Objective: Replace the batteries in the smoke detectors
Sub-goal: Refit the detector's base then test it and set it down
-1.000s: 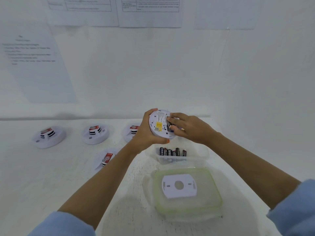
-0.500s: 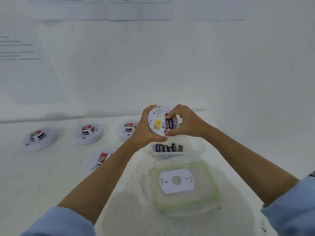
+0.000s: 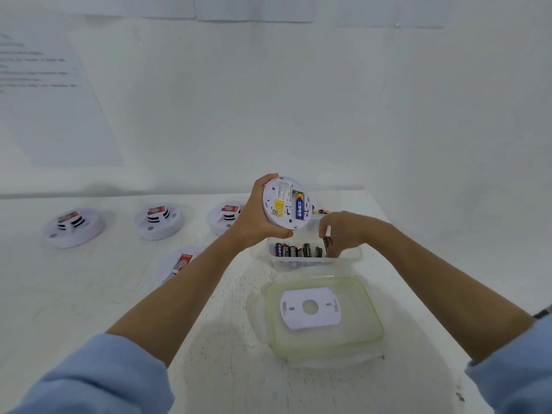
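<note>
One blue battery (image 3: 299,207) remained in the upturned smoke detector (image 3: 286,203), gripped by the left hand (image 3: 259,217) above the desk (image 3: 89,294). The right hand (image 3: 343,231) had left it, fingers (image 3: 324,234) pinching a black battery (image 3: 327,244) over the tub (image 3: 352,256); probably the swap was midway.
</note>
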